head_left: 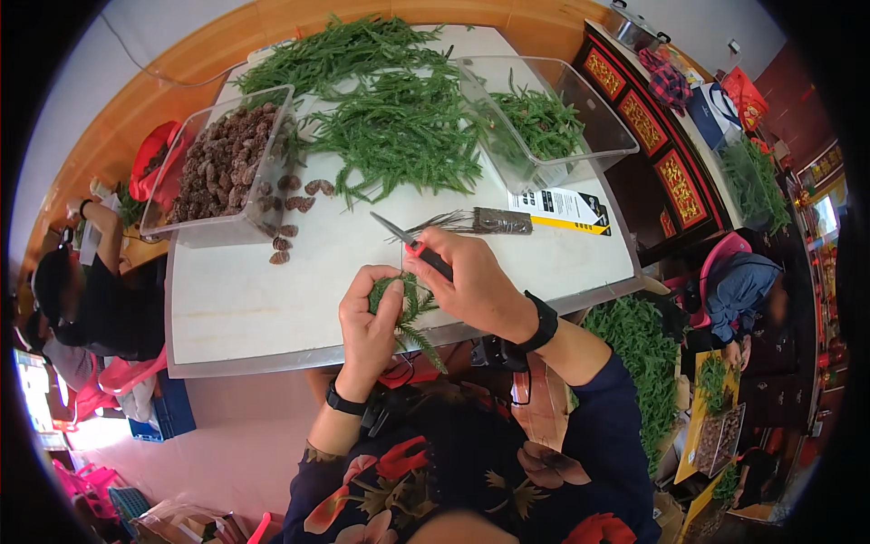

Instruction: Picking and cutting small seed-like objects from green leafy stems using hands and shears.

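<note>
In my left hand (367, 317), closed near the table's front edge, is a small bunch of green sprigs (412, 313), its fronds hanging toward my lap. My right hand (467, 276) grips a pointed grey tool with a red-and-black handle (433, 261). The tool's tip points up and to the left, above the sprigs; its exact kind is unclear. Just beyond my right hand lies a bundle of thin dark wires (503, 221), wrapped at its right end and fanned out at the left. A white, yellow and black card (571, 210) lies beside it.
A clear bin of pine cones (222, 168) stands at left, with loose pine cones (299, 201) beside it. Green sprigs (399, 127) pile across the far table (272, 317); more fill a clear bin (589, 150) at right. People (113, 272) sit on both sides.
</note>
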Motion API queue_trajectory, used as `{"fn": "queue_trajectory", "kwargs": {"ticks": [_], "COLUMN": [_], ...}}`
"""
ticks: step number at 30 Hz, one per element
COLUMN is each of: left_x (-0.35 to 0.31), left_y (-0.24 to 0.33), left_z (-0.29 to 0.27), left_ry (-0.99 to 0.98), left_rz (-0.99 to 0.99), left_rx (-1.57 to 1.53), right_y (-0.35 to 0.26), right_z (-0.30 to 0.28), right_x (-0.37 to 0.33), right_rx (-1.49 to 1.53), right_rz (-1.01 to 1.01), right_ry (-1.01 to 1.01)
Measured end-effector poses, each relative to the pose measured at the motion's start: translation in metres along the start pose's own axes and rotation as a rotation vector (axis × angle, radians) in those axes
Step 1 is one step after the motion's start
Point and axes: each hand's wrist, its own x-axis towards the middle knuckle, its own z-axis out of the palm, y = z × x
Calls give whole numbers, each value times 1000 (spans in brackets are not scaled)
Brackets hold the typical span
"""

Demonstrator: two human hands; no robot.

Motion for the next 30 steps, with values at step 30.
{"fn": "queue_trajectory", "kwargs": {"ticks": [30], "left_x": [1], "left_y": [-12], "left_z": [-5], "left_ry": [94], "left_rz": [-38], "left_rx": [-179], "right_y": [13], "right_z": [14], "right_x": [0], "right_rx": [154], "right_rz": [11], "right_ry": [64]}}
